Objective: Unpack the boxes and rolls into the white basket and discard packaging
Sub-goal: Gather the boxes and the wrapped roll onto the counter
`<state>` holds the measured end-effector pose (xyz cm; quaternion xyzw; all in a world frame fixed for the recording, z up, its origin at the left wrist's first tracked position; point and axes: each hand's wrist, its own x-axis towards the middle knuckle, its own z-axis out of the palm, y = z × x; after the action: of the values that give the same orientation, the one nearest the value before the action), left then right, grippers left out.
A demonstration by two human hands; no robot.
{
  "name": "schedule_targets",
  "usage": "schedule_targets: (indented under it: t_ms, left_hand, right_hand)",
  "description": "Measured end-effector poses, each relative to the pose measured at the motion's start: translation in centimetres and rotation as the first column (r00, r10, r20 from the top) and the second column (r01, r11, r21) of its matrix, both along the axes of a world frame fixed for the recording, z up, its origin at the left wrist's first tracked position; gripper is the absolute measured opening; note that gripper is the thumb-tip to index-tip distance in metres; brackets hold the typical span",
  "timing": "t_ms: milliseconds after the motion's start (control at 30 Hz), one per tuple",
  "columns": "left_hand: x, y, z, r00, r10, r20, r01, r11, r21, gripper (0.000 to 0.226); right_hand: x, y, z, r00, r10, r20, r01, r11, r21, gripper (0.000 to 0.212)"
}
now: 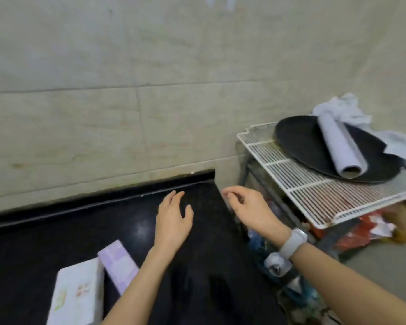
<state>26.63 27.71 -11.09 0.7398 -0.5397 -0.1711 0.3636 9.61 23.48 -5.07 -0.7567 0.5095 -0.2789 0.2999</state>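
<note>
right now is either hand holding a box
No, the left hand and right hand are both open and empty above the counter.

bare forearms, a pale grey wristband (292, 242) on the right wrist.

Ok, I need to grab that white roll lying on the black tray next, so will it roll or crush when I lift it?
The roll looks like a hollow paper tube, so probably light and easy to dent. It is round and lies loose on the tray, so a nudge may send it rolling.
</note>
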Motion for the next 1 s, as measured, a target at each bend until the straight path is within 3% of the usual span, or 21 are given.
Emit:
schedule_targets:
  t_ms: [167,267,367,467,567,667,800,1000]
  left_hand:
    - [-10.5,-8.8,6.1,0.949,-0.291,0.123,0.310,0.933,-0.182,0.043]
    - [-17.0,-13.3,8.3,0.890,-0.409,0.201,0.444,0.879,-0.176,0.046]
    - [-22.3,-16.6,8.4,0.821,-0.467,0.329,0.489,0.872,0.018,0.053]
    - [-25.2,-18.1,7.1,0.783,-0.507,0.361,0.444,0.861,0.246,0.056]
    - [-25.8,-18.2,5.2,0.796,-0.485,0.361,0.405,0.871,0.277,0.055]
    - [-25.5,-18.3,4.8,0.788,-0.483,0.382,0.405,0.874,0.268,0.055]
    - [-24.7,-18.3,5.8,0.786,-0.499,0.364,0.437,0.866,0.243,0.050]
    - [-18.3,-15.0,6.2,0.928,-0.265,0.262,0.294,0.953,-0.077,0.043]
  right_hand:
    - [-11.4,-6.0,5.1,0.947,-0.320,0.028,0.310,0.887,-0.343,0.021]
    - [-17.8,-9.8,6.0,0.812,-0.563,-0.156,0.450,0.773,-0.447,0.032]
    - [-21.8,-13.0,5.2,0.665,-0.618,-0.419,0.547,0.785,-0.290,0.072]
    - [-23.2,-15.3,3.8,0.708,-0.493,-0.506,0.541,0.839,-0.060,0.092]
    - [-23.0,-16.4,2.9,0.731,-0.416,-0.541,0.473,0.880,-0.037,0.088]
    - [-23.3,-17.0,2.7,0.776,-0.421,-0.469,0.489,0.872,0.026,0.080]
    - [-23.8,-16.4,3.8,0.876,-0.449,-0.177,0.473,0.871,0.131,0.070]
    - [-19.6,-10.3,7.1,0.980,-0.166,0.107,0.173,0.983,-0.061,0.063]
